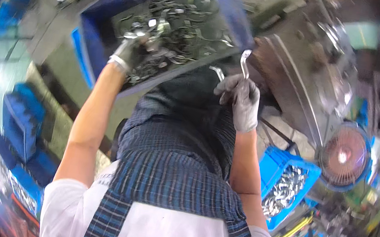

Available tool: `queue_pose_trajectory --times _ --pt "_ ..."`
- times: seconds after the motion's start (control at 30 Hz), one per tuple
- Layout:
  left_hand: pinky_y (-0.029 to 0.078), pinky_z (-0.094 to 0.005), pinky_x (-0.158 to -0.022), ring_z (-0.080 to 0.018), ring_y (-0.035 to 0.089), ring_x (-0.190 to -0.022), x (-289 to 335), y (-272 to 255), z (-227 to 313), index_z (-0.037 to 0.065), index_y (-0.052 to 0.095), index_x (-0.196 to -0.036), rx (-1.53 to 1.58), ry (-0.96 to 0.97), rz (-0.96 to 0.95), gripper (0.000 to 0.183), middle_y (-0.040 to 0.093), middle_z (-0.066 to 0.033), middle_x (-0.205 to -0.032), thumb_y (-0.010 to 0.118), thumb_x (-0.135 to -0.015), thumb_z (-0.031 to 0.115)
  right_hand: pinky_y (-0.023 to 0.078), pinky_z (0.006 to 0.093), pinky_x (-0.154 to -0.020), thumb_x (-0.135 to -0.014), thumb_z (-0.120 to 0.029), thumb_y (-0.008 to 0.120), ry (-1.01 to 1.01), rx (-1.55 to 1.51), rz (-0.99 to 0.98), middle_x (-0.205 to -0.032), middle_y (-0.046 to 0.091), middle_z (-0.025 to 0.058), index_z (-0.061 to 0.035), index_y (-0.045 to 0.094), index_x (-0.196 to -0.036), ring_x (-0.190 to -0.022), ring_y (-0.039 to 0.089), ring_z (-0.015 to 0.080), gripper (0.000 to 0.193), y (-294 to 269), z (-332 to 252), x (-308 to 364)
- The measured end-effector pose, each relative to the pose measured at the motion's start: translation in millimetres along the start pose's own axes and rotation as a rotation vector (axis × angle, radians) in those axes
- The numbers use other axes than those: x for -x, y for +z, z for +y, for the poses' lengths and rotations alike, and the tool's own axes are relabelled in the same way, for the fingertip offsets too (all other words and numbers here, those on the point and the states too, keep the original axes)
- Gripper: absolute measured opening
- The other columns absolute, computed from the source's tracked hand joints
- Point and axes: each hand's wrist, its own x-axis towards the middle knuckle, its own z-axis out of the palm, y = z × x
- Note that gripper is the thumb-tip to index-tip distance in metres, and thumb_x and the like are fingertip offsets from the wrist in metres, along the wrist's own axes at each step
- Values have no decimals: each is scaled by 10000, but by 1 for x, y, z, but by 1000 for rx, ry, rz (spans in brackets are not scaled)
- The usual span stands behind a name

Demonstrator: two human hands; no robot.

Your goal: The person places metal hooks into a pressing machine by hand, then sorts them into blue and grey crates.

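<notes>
A blue bin (pixel 231 7) in front of me holds a heap of shiny curved metal pieces (pixel 185 27). My left hand (pixel 130 52), in a grey work glove, reaches over its near left side into the heap. Its fingers are blurred among the pieces, so their grip is unclear. To the right of the bin my gloved right hand (pixel 244 100) is closed on a bent, S-shaped metal piece (pixel 245 63), which sticks up from the fingers. Another short metal piece (pixel 217 73) shows beside those fingers; whether they hold it too I cannot tell.
A brown metal sheet or panel (pixel 283 69) stands right of my right hand. Lower right are a round fan (pixel 344 155) and a blue crate (pixel 310 175) of shiny metal parts. Blue crates (pixel 18 122) stack at the left. Dark cloth covers my lap.
</notes>
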Motion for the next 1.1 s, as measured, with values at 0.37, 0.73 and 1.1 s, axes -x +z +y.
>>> queue_pose_trajectory --times 0.37,0.73,1.1 --pt "376 -205 -448 -79 478 -513 2 7 -2 6 564 -841 -773 101 215 183 549 -9 -660 629 -720 126 366 235 -557 -852 -260 467 -507 253 1071 -599 473 -14 -25 543 -743 -572 391 83 270 -163 -33 45" --pt "333 -229 -396 -85 378 -419 31 65 21 29 558 -882 -307 106 137 238 403 37 -505 520 -792 246 307 200 -474 -839 -327 490 -421 213 1054 -534 437 -55 -29 535 -624 -514 336 29 370 -178 -53 13" --pt "233 -224 -416 -83 265 -368 28 65 32 25 526 -812 138 119 -209 238 300 63 -404 521 -754 256 396 239 -599 -799 -160 537 -354 503 1104 -723 575 60 13 589 -786 -657 490 104 180 -167 -61 19"
